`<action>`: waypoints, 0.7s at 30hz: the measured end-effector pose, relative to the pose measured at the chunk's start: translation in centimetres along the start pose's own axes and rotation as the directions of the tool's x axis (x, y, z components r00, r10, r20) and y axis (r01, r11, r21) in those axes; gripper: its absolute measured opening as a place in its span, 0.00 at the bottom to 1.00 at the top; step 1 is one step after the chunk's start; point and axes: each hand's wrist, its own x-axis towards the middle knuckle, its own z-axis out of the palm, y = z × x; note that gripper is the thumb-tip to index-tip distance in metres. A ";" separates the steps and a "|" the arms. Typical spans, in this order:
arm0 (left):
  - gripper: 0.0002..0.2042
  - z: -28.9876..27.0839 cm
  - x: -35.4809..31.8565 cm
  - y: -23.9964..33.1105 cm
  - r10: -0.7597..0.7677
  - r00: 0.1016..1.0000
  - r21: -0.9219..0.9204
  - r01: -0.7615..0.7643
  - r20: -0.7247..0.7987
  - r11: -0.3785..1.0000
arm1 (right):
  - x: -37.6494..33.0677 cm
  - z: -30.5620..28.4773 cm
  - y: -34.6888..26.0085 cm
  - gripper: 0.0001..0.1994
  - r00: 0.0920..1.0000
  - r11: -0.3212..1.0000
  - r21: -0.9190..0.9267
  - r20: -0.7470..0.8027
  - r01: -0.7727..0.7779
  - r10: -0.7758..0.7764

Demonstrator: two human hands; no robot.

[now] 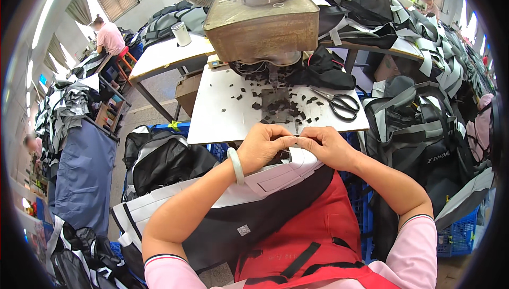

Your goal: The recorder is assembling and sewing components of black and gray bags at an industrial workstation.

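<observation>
Garment panel (275, 175), grey-white over black, is pinched at its top edge by left hand (263, 147) and right hand (326, 146) just below the tabletop (222, 114); the fingertip-only hold looks likely to slip, and scissors (339, 103) beyond the right hand could snag.

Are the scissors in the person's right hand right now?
No, the black-handled scissors lie on the white table, apart from the right hand, which pinches the edge of a white fabric piece with the left hand.
</observation>
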 end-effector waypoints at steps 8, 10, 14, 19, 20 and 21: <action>0.08 -1.0 2.8 -2.0 -0.093 0.973 -0.201 0.050 -0.212 0.978 | 2.9 -1.8 0.5 0.15 0.968 0.919 0.336 0.206 -0.205 0.141; 0.08 -1.4 3.5 -2.5 -0.084 0.978 -0.221 0.040 -0.191 0.975 | 3.8 -2.1 1.2 0.14 0.979 0.944 0.288 0.168 -0.161 0.116; 0.09 -2.8 4.9 -3.0 -0.063 0.968 -0.188 0.017 -0.241 0.982 | 6.2 -2.5 2.5 0.13 0.994 0.985 0.166 0.104 -0.055 0.038; 0.08 -4.3 6.2 -4.2 -0.169 0.942 -0.307 0.076 -0.289 0.949 | 8.5 -2.6 4.0 0.12 0.991 0.980 0.182 0.118 -0.078 0.057; 0.07 -4.4 6.4 -4.5 -0.185 0.936 -0.322 0.083 -0.299 0.943 | 8.8 -2.6 4.2 0.11 0.991 0.982 0.172 0.126 -0.074 0.053; 0.07 -4.7 6.5 -4.7 -0.188 0.936 -0.322 0.087 -0.298 0.943 | 9.1 -2.6 4.5 0.11 0.991 0.982 0.175 0.126 -0.076 0.054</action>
